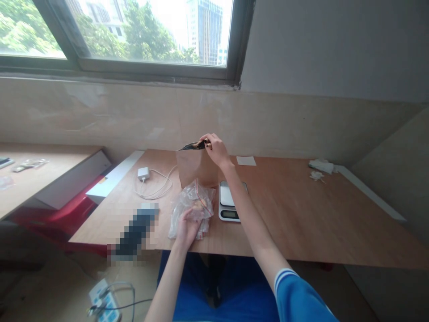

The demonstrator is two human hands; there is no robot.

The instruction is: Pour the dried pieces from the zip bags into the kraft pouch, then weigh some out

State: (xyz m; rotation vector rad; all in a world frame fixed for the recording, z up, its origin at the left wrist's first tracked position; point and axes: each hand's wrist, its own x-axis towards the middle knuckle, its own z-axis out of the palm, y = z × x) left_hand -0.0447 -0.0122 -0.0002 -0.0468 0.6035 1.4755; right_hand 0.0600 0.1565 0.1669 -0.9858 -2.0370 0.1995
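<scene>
**Hands busy at a paper bag and a plastic bag**

The right hand [216,150] is pinching a dark flat strip [194,145], its kind unclear, above the mouth of a brown paper bag [196,167]. The left hand [187,228] is gripping a clear plastic bag [191,210] lying on the surface [284,214], just in front of the paper bag. A tan lump [200,205], too blurred to name, is sitting inside it. A kitchen scale [229,201] is resting just beside, and a white charger [143,173] is lying farther left.
</scene>
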